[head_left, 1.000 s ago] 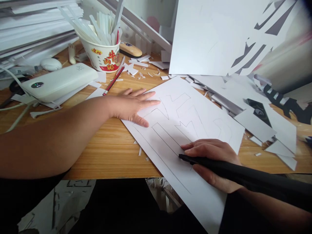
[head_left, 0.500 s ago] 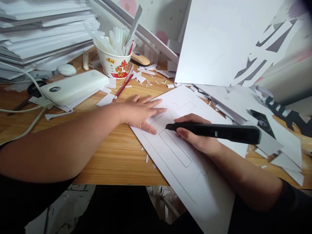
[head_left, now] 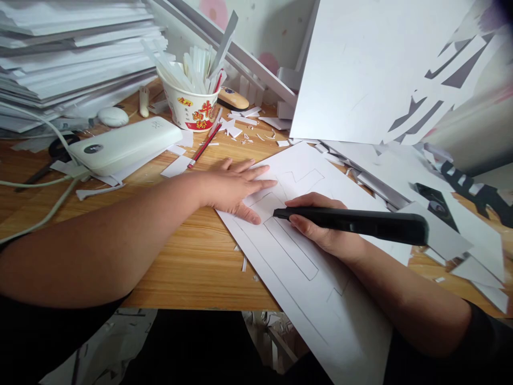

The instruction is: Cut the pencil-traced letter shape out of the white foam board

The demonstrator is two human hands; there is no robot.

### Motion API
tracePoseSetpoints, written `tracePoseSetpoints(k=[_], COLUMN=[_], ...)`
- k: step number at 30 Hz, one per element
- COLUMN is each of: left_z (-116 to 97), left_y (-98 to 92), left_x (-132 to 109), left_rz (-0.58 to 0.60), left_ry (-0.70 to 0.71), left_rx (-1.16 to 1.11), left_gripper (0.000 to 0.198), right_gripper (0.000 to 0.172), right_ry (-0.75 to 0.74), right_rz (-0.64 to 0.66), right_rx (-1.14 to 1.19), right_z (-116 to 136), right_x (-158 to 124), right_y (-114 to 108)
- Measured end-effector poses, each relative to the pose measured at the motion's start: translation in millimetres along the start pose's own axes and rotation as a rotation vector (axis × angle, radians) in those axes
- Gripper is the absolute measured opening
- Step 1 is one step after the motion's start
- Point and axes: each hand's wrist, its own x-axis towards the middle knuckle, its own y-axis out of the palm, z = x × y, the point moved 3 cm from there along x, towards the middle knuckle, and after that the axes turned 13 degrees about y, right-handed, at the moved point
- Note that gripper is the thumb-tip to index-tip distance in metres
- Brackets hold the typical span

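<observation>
A white board (head_left: pixel 292 310) with pencilled outlines, among them a long narrow rectangle, lies aslant on the wooden desk and juts over its front edge. My left hand (head_left: pixel 240 190) rests flat on the board's upper left part, fingers spread, holding nothing. Gripped in my right hand (head_left: pixel 320 222) is a black utility knife (head_left: pixel 368 224), pointing left. Its tip is at the upper end of the drawn rectangle, close to my left thumb; whether a blade touches the board I cannot make out.
Behind my left hand lie a red and black pencil (head_left: pixel 204 145) and a paper tub (head_left: pixel 190 107) of translucent sticks. A white power bank (head_left: pixel 126 147), scissors (head_left: pixel 60 147) and stacked boards (head_left: pixel 80 59) are at left. Scraps (head_left: pixel 481 275) and a leaning white board (head_left: pixel 360 69) are at right.
The view has shifted slightly, so everything sits a little lower and further right. The knife is slightly more level, and its tip stays near the rectangle's upper end. My left hand stays on the board.
</observation>
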Motion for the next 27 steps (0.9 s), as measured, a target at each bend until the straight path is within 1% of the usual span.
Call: tracePoseSetpoints(k=[4, 11, 16, 21, 27], left_z=[0, 1, 0, 2, 3], left_y=[0.0, 0.5, 0.2, 0.5, 2.0], left_x=[0, 1, 1, 1, 1], left_rz=[-0.005, -0.005, 0.010, 0.000, 0.008], left_ry=[0.000, 0.005, -0.004, -0.011, -0.008], left_rx=[0.002, 0.003, 0.010, 0.019, 0.026], left_gripper=[0.102, 0.102, 0.102, 0.103, 0.101], right_gripper=[0.021, 0.017, 0.014, 0.015, 0.015], right_ry=[-0.005, 0.041, -0.005, -0.079, -0.126], right_rz=[0.013, 0.018, 0.001, 0.004, -0.002], right_rx=[-0.015, -0.071, -0.070, -0.038, -0.046], right_z=[3, 13, 12, 10, 8], right_x=[-1, 0, -3, -7, -11], right_y=[0, 1, 2, 2, 2])
